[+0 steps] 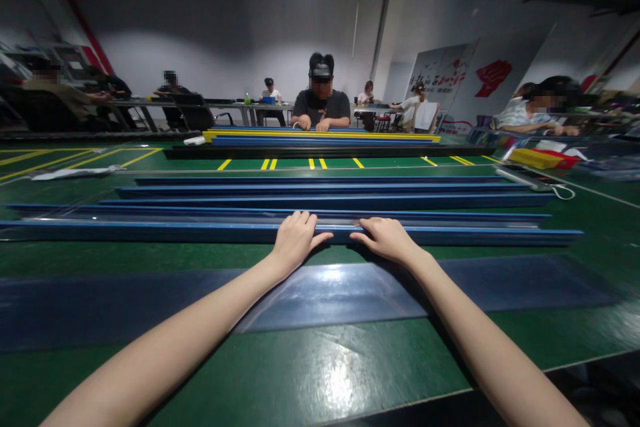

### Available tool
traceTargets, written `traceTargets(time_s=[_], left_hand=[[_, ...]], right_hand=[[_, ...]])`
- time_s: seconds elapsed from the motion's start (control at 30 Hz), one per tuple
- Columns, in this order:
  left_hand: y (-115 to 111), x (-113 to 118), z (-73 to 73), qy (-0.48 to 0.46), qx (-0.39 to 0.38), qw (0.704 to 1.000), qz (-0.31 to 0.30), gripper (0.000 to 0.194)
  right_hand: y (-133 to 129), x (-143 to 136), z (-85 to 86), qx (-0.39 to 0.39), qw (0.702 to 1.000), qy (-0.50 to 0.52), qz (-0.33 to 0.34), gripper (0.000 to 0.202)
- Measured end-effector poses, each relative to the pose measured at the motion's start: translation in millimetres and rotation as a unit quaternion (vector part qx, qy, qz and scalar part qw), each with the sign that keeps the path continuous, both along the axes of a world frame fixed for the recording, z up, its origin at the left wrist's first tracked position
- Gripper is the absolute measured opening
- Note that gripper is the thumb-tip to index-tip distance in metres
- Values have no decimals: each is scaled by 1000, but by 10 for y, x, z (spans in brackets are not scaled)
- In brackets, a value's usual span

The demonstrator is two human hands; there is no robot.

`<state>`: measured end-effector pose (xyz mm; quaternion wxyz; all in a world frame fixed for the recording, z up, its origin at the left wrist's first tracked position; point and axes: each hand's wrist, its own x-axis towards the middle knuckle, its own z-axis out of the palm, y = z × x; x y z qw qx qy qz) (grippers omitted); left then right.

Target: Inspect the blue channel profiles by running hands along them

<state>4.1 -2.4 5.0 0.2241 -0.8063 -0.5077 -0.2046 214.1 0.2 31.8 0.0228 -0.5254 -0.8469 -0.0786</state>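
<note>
A long blue channel strip [200, 232] lies across the green table, nearest of several such strips. My left hand [297, 240] rests over its middle, fingers across the top edge and thumb along the front side. Just to the right, my right hand [387, 238] grips the same strip in the same way, its thumb pointing toward the left one. The fingertips of both hands are partly hidden behind the strip's edge. Between me and the strip, a flat clear bluish plastic sheet [330, 287] lies under my forearms.
More blue strips [325, 201] lie behind in parallel. Farther back are a black strip [325, 152] and yellow strips [320, 135], where a co-worker [321, 107] sits with hands on them. A white device with a cable [533, 178] lies at right. The green table [300, 367] has a front edge near me.
</note>
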Motion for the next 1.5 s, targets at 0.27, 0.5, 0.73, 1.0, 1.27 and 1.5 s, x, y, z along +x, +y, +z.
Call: traceTargets(time_s=[0.27,0.5,0.73,1.0,1.27,1.5], left_hand=[[-10,-3,5,4,1,1000,-14,40],[-11,-11,-12,16,5,1000,-12,40],[-5,-12,-14,20,8,1000,-17,40],[-3,-16,-24,14,10,1000,-25,41],[-2,-3,-24,12,12,1000,-26,41],[6,-2,-29,1,6,999,-32,40]], right_hand=[[-3,4,-3,16,1000,0,13,39],[-9,-2,13,7,1000,-1,5,40],[-5,3,3,15,1000,3,15,41],[-2,9,-13,24,999,3,22,40],[-2,9,-18,22,1000,7,18,40],[6,10,-17,18,1000,8,12,42]])
